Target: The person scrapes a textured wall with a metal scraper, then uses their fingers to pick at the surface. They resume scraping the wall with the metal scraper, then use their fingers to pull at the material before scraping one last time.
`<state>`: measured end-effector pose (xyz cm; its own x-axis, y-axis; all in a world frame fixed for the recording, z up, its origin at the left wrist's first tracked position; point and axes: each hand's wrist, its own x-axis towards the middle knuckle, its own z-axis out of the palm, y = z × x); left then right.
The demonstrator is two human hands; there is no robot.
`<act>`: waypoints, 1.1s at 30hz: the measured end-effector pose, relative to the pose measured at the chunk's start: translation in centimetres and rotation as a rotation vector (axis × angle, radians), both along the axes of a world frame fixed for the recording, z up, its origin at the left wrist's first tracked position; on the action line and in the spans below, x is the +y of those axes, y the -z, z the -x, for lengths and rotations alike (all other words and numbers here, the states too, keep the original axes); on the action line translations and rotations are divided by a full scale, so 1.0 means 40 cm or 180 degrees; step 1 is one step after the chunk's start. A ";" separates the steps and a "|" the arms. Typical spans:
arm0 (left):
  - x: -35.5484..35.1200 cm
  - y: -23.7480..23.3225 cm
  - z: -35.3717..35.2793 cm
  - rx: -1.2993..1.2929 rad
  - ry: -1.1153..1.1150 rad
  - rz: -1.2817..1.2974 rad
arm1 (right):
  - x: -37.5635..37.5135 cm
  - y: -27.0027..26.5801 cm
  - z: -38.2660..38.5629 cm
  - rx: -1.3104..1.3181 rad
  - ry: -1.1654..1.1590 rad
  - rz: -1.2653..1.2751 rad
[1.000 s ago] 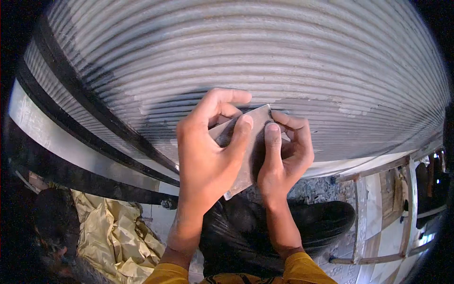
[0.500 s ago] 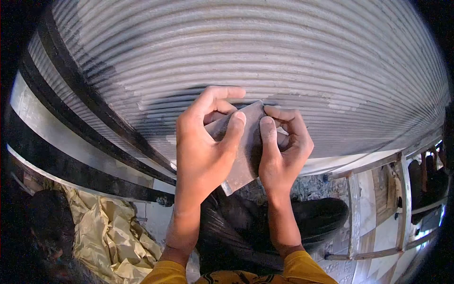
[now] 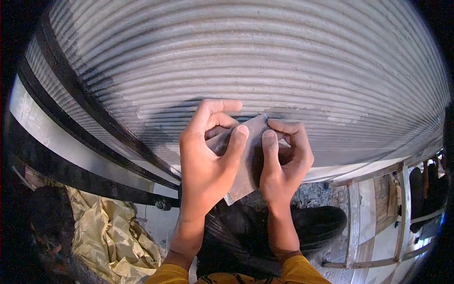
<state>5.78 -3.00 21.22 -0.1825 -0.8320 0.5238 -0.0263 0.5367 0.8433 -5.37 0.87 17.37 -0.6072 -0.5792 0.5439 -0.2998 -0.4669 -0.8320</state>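
Grey-brown thin flat sheet [image 3: 248,168] sits tilted in front of the pale-grey ribbed panel [image 3: 265,57], above my black-trousered legs [image 3: 236,236], pinched thumb-to-fingers by my left hand [image 3: 203,158] on one side and my right hand [image 3: 286,163] at the opposite edge, crumpled gold sheeting [image 3: 109,234] lower left.

1. Left sleeve [image 3: 168,274]: mustard yellow, plain cloth, ends short of wrist.
2. Right sleeve [image 3: 302,270]: same mustard, same cut.
3. Shirt front [image 3: 213,280]: matching yellow, dark curved print; only top edge in frame, motif unreadable.
4. Trousers [image 3: 317,227]: near-black, creased, slight sheen, paler streaks on one leg; dust or folds, can't tell.
5. Left hand [image 3: 205,154], right hand [image 3: 286,158]: bare, nails short.
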 end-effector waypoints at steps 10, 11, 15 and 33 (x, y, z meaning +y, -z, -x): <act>0.001 0.000 -0.013 0.0064 0.0128 -0.0081 | 0.005 -0.018 0.013 0.1205 0.0176 -0.0210; 0.001 -0.001 -0.016 0.0021 0.0167 -0.0065 | 0.005 -0.022 0.011 0.1224 0.0185 -0.0206; 0.005 0.001 -0.024 0.0053 0.0180 -0.0130 | 0.009 -0.031 0.005 0.1147 0.0210 -0.0244; -0.004 0.017 -0.009 0.0360 0.0128 -0.0358 | 0.001 -0.029 -0.004 0.1008 0.0278 -0.0327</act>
